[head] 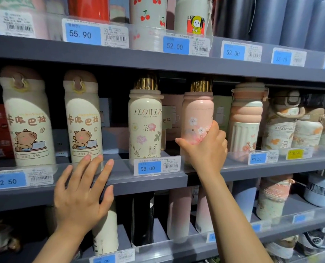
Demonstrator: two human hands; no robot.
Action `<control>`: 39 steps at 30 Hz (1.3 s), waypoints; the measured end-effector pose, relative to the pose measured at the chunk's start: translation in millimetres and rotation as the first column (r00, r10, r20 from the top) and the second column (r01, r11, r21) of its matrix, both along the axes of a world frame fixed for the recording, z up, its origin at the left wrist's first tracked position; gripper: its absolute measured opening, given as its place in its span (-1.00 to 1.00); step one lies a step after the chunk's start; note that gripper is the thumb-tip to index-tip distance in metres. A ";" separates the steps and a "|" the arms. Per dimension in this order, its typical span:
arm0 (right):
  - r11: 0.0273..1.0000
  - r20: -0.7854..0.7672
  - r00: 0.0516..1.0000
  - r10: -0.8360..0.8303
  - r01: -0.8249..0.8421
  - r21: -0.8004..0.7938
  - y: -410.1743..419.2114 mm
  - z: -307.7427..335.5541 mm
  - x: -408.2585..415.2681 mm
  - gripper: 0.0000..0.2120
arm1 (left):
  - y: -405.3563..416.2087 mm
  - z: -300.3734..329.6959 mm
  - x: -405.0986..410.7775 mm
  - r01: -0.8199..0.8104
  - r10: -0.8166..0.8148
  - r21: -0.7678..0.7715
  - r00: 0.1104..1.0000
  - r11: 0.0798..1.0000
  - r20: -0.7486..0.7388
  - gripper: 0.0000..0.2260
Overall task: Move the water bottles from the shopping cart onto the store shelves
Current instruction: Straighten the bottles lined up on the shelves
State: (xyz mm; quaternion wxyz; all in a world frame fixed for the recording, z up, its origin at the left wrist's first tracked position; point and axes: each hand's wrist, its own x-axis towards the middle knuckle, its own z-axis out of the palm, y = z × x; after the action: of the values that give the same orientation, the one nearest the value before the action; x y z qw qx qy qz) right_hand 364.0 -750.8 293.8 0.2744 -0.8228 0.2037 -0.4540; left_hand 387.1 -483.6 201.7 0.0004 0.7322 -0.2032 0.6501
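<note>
Right hand point(207, 147): wrapped around the lower body of the pink bottle point(196, 118), holding it.
Left hand point(82, 196): open, fingers spread, empty, near the middle shelf point(120, 184) edge.
Pink bottle: upright on the middle shelf, right of the cream flower bottle point(145, 126).
Doing it well: seat the base flat, print facing out, then let go gently.

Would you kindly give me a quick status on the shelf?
Right hand gripping pink bottle, upright on middle shelf. Left hand open, empty. Nothing blocking.
</note>
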 end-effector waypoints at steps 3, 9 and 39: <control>1.000 0.020 1.000 -0.002 0.002 -0.003 -0.9 -0.2 -0.6 0.02 | 0.0 -0.2 0.4 -0.001 0.001 -0.005 1.000 1.000 0.007 -0.59; 1.000 -0.007 1.000 0.004 -0.005 -0.008 -1.3 2.3 -3.0 0.05 | 1.1 0.7 -5.1 0.009 -0.010 -0.022 0.998 1.000 -0.063 -0.59; 0.860 -0.093 0.855 0.511 -0.509 0.046 -209.1 16.6 -10.4 -0.37 | -307.4 5.5 -12.5 -0.011 0.011 -0.040 1.000 0.999 -0.006 -0.59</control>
State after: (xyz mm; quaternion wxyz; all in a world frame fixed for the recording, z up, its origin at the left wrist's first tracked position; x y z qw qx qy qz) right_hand 353.5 -959.8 310.4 0.3820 -0.8668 -0.0032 -0.3205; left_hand 374.6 -791.0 207.2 0.0119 0.7349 -0.1862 0.6520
